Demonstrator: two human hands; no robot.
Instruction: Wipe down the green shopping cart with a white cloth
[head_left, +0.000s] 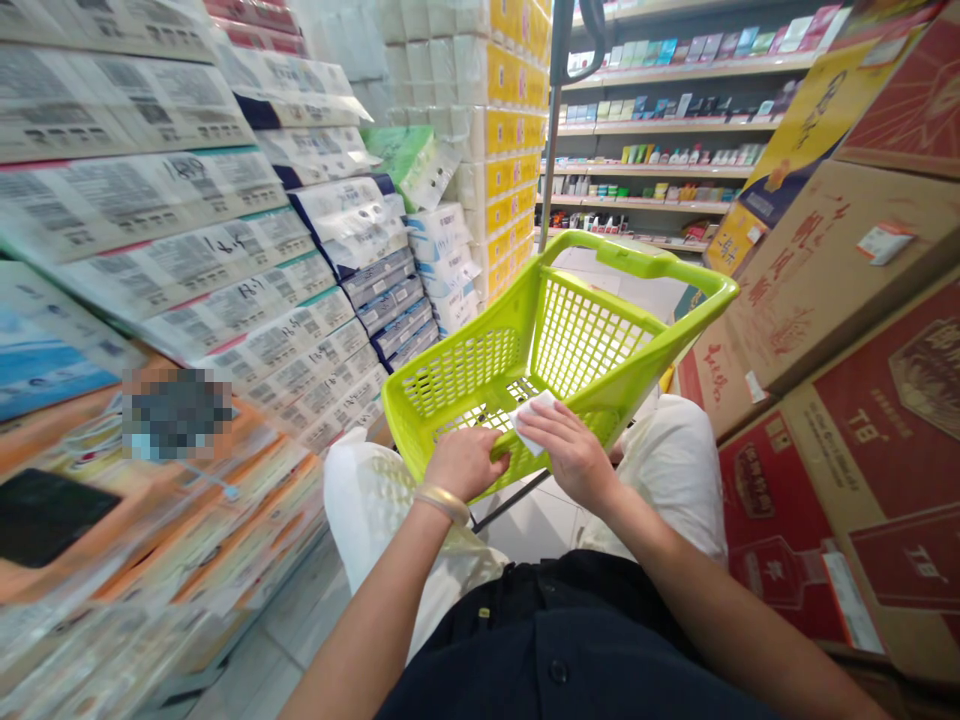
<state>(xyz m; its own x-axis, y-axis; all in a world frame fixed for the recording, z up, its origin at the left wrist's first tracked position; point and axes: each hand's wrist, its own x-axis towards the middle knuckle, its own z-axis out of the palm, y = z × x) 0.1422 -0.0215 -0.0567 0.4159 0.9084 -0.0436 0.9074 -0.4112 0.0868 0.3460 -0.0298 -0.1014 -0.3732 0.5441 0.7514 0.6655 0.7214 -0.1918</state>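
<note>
A lime-green plastic shopping basket point(480, 350) with perforated walls is tilted in front of me, its near end between my knees. My left hand point(465, 463), with a gold-coloured bangle at the wrist, is closed over the basket's near rim. In my right hand point(574, 450) is a folded white tissue point(531, 425), pressed by the fingers against the same rim, just right of my left hand. The basket's raised handle side points away from me. Part of the near wall is hidden behind my hands.
Stacked tissue packs point(225, 240) rise on the left, with a dark phone point(56, 515) and a blurred-out item on orange-edged packs below. Cardboard cartons point(862, 250) line the right side. Beyond stand stocked shelves point(660, 150) and a metal pole point(551, 150).
</note>
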